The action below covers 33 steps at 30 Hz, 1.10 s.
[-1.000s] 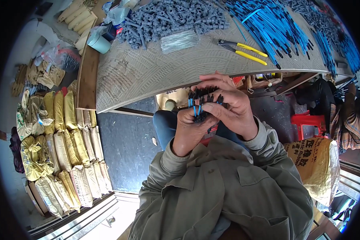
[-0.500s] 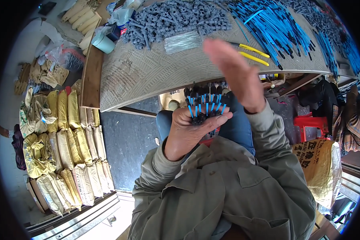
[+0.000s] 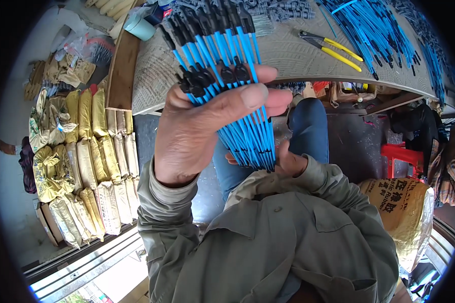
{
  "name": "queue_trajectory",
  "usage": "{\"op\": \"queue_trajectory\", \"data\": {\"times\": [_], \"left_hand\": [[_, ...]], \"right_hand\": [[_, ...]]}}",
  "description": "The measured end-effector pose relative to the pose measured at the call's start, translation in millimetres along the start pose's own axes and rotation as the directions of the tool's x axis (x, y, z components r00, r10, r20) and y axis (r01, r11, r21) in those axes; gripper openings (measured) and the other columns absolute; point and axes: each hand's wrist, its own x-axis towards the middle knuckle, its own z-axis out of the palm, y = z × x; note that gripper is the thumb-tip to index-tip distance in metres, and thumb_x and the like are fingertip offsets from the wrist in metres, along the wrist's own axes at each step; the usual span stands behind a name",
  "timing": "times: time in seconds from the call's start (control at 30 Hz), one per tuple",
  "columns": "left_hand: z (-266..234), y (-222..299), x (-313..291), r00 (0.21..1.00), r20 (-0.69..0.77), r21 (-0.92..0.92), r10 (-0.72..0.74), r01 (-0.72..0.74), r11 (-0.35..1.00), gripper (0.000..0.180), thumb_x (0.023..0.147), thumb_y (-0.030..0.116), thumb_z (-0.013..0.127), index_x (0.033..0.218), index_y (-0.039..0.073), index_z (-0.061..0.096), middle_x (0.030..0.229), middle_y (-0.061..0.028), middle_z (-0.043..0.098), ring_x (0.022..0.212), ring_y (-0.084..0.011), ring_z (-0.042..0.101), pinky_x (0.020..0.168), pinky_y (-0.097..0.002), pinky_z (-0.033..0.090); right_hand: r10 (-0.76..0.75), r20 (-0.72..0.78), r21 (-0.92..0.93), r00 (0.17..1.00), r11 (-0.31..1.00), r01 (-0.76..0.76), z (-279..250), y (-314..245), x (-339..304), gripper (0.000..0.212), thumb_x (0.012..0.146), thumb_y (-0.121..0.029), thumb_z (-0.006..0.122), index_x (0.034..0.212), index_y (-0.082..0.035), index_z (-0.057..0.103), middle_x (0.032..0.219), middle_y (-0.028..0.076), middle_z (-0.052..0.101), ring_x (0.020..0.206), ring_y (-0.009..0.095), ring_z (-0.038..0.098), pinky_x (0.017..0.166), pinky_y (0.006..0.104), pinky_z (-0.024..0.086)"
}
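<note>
In my left hand (image 3: pixel 187 131) is a bundle of thin blue rods (image 3: pixel 245 139) with black ends, held upright and tilted. The thumb presses across its front and the fingers wrap behind. The upper black tips fan out over the table, and more black pieces sit along the bundle just above the thumb. My right hand (image 3: pixel 292 162) cups the lower end, close to my lap. Its thumb shows to the right of the rods and a fingertip to the left; the other fingers are hidden.
On the patterned table (image 3: pixel 283 53) lie yellow-handled pliers (image 3: pixel 341 59), a heap of blue rods (image 3: pixel 371 30) and grey parts (image 3: pixel 296 10). A teal cup (image 3: pixel 140 28) stands at the left. Stacked sacks (image 3: pixel 88 159) fill the left side; a red stool (image 3: pixel 407 155) and gold sack (image 3: pixel 394 204) are at right.
The bundle has come up and nearer in my left hand, with its rods now showing at length. My right hand has dropped from above the table edge to the bundle's lower end.
</note>
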Motion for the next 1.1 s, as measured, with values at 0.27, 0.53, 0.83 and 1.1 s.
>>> {"op": "queue_trajectory", "data": {"times": [0.27,0.53,0.83,1.1], "left_hand": [[9.7,-28.1,-44.1,0.966,0.214,-0.032,0.147,-0.144,0.989,0.037,0.081,0.008,0.065,0.115,-0.002,0.055,0.101,-0.0130,0.064,0.090,-0.0271,0.065,0.082,-0.0380,0.052],[-32.1,-80.4,-60.7,0.946,0.309,0.011,0.101,-0.110,0.994,0.033,0.082,0.005,0.062,0.113,-0.004,0.057,0.109,-0.0156,0.061,0.101,-0.0269,0.060,0.088,-0.0384,0.048],[-63.8,-135.9,24.4,0.942,0.304,0.031,0.141,-0.158,0.987,0.030,0.083,0.002,0.058,0.112,-0.005,0.059,0.118,-0.0182,0.058,0.111,-0.0267,0.055,0.093,-0.0389,0.044],[-63.0,-128.7,79.0,0.953,0.168,0.091,0.252,-0.270,0.959,0.020,0.077,-0.008,0.064,0.097,-0.005,0.066,0.101,-0.0155,0.066,0.099,-0.0232,0.061,0.089,-0.0348,0.046]], "right_hand": [[-0.075,0.411,-0.804,0.909,0.440,0.400,-11.3,-68.9,25.0,0.100,0.077,-0.070,0.041,0.140,0.004,0.020,0.146,0.019,0.023,0.134,0.033,0.025,0.107,0.0392,0.021],[-0.116,0.393,-0.534,0.912,0.779,0.329,-12.1,-107.2,39.8,0.086,0.087,-0.060,0.041,0.142,0.000,0.014,0.142,0.019,0.032,0.135,0.031,0.024,0.108,0.0394,0.023],[-0.108,-0.365,-0.334,0.925,0.942,-0.022,-69.8,-116.0,77.0,0.068,0.094,-0.051,0.033,0.139,-0.001,0.026,0.138,0.014,0.041,0.125,0.023,0.042,0.101,0.0330,0.034],[-0.325,-0.388,-0.766,0.862,-0.406,-0.498,-129.2,-200.8,139.0,0.028,0.083,-0.031,0.061,0.104,-0.013,0.061,0.105,0.009,0.061,0.086,0.027,0.062,0.070,0.0372,0.047]]}}
